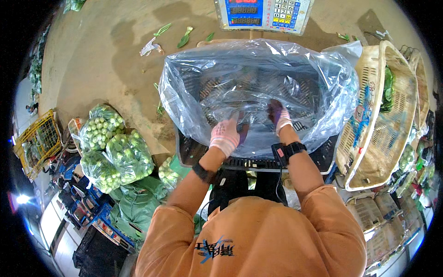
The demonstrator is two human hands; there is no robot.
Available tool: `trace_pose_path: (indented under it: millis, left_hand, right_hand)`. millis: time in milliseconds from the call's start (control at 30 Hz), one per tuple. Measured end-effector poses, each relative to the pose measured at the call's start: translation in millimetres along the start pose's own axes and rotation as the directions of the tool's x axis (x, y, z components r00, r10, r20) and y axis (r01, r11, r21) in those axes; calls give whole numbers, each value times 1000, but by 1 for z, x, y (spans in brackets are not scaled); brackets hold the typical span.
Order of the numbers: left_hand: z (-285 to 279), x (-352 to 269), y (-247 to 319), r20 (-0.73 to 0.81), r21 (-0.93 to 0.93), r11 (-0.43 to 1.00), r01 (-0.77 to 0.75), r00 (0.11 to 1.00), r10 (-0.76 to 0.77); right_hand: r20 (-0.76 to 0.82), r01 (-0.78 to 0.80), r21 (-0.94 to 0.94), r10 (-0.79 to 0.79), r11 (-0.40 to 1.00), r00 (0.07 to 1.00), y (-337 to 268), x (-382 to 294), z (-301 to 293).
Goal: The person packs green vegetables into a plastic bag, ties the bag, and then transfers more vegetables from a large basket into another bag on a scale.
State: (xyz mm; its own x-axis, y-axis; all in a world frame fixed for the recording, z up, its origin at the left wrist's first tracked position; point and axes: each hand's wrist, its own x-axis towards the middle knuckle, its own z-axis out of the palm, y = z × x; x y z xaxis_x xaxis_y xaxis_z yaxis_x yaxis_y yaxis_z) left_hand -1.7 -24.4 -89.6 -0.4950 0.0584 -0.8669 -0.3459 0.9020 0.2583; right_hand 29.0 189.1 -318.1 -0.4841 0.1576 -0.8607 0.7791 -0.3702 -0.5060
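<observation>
A clear plastic bag [180,86] lines a black slatted plastic crate [188,152] in front of me, its mouth spread wide over the rim. My left hand [225,136], in a pink-and-white knit glove with a dark purple palm side, reaches over the near rim into the bag. Its fingers are blurred against the film. Wearing a matching glove, my right hand [279,116] is inside the bag, to the right of the left hand, fingers pointing down and inward. Whether either hand grips the film cannot be made out. No vegetables show inside the bag.
A digital scale display [264,15] stands beyond the crate. To the right is a beige plastic crate [363,121] with leafy greens [387,90] in or behind it. Bagged green vegetables [117,152] are stacked at left, above green sacking [138,197]. Loose leaves [185,37] litter the floor.
</observation>
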Motion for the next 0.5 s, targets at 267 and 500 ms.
trace_pose_path:
  millis: [267, 500]
  left_hand:
    - [78, 129, -81, -9, -342, 822, 454, 874, -486]
    - [54, 97, -48, -186, -647, 733, 211, 888, -420]
  right_hand:
    - [-220, 404, -375, -503, 834, 836, -21, 28, -97]
    - [9, -178, 503, 201, 845, 980, -54, -25, -61]
